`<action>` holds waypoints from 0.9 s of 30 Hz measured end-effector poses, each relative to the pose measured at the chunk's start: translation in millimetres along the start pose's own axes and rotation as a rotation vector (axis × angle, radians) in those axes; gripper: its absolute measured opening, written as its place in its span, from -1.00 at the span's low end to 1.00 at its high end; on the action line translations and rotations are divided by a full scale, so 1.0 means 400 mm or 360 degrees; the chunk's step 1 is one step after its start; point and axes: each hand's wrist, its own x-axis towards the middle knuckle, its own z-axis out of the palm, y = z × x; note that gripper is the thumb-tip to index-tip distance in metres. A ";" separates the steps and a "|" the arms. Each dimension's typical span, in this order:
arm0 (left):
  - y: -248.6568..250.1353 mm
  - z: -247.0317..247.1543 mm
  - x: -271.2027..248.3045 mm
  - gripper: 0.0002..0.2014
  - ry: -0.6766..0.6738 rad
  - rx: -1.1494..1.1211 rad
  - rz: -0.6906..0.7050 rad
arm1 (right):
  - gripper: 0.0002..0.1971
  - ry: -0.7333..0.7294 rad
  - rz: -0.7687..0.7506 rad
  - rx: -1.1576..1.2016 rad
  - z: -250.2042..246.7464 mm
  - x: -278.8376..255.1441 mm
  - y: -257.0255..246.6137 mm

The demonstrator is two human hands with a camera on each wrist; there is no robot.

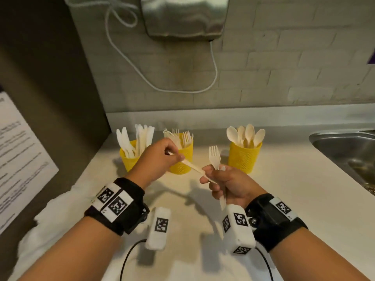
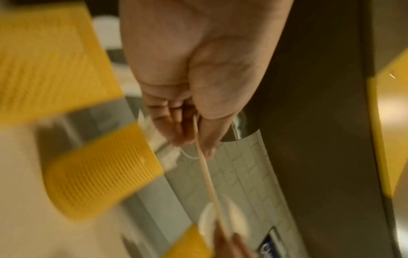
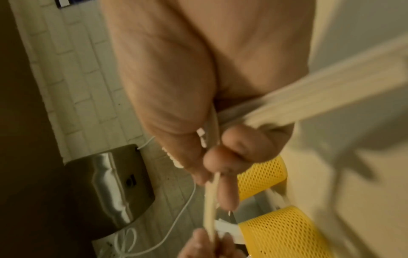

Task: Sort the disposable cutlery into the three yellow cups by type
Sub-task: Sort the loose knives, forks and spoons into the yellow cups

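Note:
Three yellow cups stand in a row on the counter: the left cup [image 1: 129,159] holds knives, the middle cup [image 1: 183,159] forks, the right cup [image 1: 244,157] spoons. My right hand [image 1: 209,177] grips a small bundle of pale cutlery with a fork [image 1: 214,157] standing upright and handles [image 3: 309,97] poking out below. My left hand [image 1: 178,157] pinches one thin piece [image 1: 192,167] whose other end is still in the right hand's fingers. That piece shows edge-on [image 2: 207,174], so its type is unclear. Both hands hover in front of the middle cup.
A steel sink [image 1: 345,147] is set into the white counter [image 1: 284,189] at the right. A metal hand dryer [image 1: 182,17] with a white cable [image 1: 215,74] hangs on the brick wall. A printed sheet [image 1: 20,159] is on the dark panel at left.

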 end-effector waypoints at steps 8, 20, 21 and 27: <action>-0.007 -0.046 -0.086 -0.88 -0.0386 0.0974 0.0352 | -0.59 -0.0150 0.0174 -0.0008 0.073 0.036 -0.029; 0.028 0.083 -0.160 -0.83 0.0009 -0.0407 -0.0257 | -0.90 -0.0124 -0.0007 0.0509 0.134 0.057 0.012; 0.019 0.089 -0.162 -0.87 0.0015 -0.0383 -0.0243 | -0.94 -0.0066 -0.0022 0.0542 0.139 0.056 0.013; -0.015 0.098 -0.211 -0.60 -0.0458 -0.0586 -0.0480 | -0.92 0.0154 -0.0162 0.0679 0.127 0.070 0.011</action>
